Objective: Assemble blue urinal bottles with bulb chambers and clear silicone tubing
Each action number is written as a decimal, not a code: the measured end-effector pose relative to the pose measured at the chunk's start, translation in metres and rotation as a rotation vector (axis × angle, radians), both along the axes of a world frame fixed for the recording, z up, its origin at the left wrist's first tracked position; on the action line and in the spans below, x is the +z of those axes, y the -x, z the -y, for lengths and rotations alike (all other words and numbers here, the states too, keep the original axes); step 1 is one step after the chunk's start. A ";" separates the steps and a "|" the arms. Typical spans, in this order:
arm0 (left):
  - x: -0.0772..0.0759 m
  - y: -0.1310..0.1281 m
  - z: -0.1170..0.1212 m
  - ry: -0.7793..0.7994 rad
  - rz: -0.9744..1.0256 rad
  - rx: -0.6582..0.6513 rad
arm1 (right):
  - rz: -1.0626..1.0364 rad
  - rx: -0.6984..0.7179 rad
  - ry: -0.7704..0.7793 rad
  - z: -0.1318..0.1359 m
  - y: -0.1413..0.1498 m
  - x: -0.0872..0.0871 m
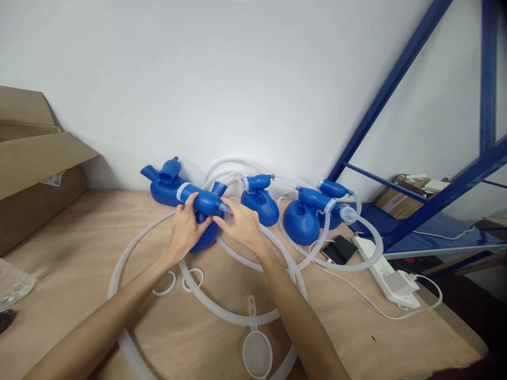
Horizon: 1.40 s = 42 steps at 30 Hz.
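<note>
Holding a blue tapered piece [202, 199] by its middle, the left grip [186, 228] is closed around it from the front, while the right grip [242, 224] pinches the clear tip [222, 207] at its right end. The piece lies crosswise over a blue bottle [206, 240], toward the back of the worktop [79, 258]; whether the two touch is hidden by the fingers. Close behind on the left is another blue bottle [162, 192], leaving little room on that side, and the wall [237, 79] bounds the rear. To the right, a third bottle [267, 208] is near the right grip, with a fourth [299, 224] farther along. Pale hose [116, 264] loops widely around and beneath the forearms. Inside its curves lie two white rings [202, 275] and a round clear strainer [257, 353], its handle pointing away from the person. Bare wood stretches between the hose and the cardboard box [43, 211] at the left, and more shows at the right front, below the charging cable [356, 295]. Along the right edge runs a white power strip [380, 258], a dark phone [339, 249] just inside it, with the blue rack [388, 87] beyond
</note>
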<state>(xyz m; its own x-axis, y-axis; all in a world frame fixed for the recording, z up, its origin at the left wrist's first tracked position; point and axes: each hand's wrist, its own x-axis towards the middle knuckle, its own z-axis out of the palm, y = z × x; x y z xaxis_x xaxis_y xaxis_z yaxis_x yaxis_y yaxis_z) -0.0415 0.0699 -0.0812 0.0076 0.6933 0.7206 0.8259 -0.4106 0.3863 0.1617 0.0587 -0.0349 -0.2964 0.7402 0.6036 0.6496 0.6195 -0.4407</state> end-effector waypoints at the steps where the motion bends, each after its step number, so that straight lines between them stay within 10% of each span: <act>1: 0.000 -0.002 0.001 0.003 -0.003 -0.005 | 0.041 -0.030 -0.026 0.002 0.003 0.001; 20: -0.010 -0.012 0.002 0.008 0.223 -0.075 | -0.142 -0.062 -0.090 -0.031 0.020 -0.038; 42: 0.017 0.016 -0.006 -0.089 -0.074 0.020 | 0.139 0.032 -0.083 -0.033 -0.006 -0.008</act>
